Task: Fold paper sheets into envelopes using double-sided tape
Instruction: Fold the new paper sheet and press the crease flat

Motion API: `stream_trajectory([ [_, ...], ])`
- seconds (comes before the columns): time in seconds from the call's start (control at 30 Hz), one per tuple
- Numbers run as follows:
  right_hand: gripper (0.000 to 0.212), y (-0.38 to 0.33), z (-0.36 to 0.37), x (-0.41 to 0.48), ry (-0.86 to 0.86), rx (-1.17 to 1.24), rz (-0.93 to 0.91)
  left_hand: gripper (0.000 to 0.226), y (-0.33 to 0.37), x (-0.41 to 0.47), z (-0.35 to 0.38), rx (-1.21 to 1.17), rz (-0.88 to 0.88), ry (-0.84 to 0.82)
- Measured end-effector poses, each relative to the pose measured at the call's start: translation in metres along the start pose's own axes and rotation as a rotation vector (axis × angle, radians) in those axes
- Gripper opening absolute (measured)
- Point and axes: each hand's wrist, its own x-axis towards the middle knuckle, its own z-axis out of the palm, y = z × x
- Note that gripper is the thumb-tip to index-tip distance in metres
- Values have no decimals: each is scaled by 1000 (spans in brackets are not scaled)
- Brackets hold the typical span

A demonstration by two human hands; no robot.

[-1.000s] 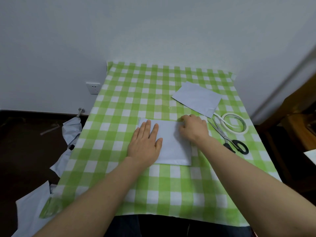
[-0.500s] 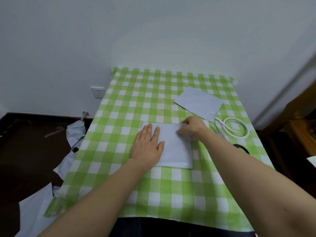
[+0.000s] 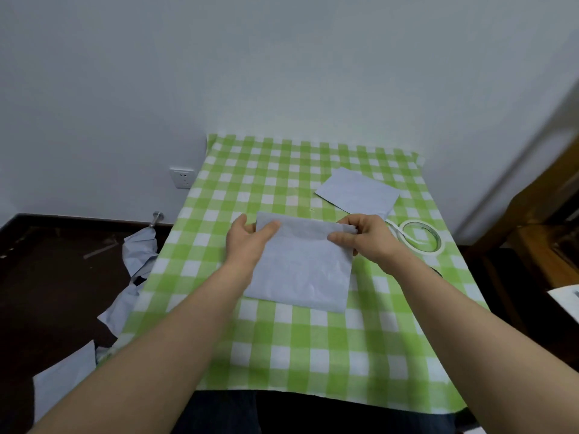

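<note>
Holding the folded sheet [image 3: 304,270] by its far corners: left hand [image 3: 247,242] grip pinches one, right hand [image 3: 363,239] grip pinches the other, above the green-checked counter [image 3: 313,349]. Beyond the sheet, to its right, a second sheet [image 3: 357,194] lies flat. Tape roll [image 3: 419,241] just right of the sheet, loose end trailing. Left of the sheet, off the counter: crumpled paper [image 3: 138,245] on dark floor, wall socket [image 3: 181,178]. White wall behind. Dark sliver past the right forearm, too hidden to name. Cannot tell whether the sheet's near edge touches the cloth.
</note>
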Motion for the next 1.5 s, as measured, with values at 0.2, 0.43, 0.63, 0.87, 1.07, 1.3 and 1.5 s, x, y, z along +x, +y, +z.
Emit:
stream_trajectory([
  [0.2,12,-16,-10,-31,-20,57,5,9,24,-32,-16,-214,43,-122],
  [0.43,11,-29,-20,-56,-125,253,161,4,34,-49,-30,-244,-77,-227],
  [0.63,10,0,-4,-64,-61,182,277,7,8,-43,-34,-106,-125,-211],
  [0.87,13,24,8,-63,15,181,352,27,-29,-25,-30,21,-155,-138],
  [1.07,20,33,16,-56,75,13,308,34,-30,-31,-18,630,167,32],
  [1.3,22,37,22,-52,79,-75,297,52,-48,-91,20,1273,697,-395],
  [1.5,23,39,25,-51,106,-144,279,57,-75,-92,18,1470,573,-432],
])
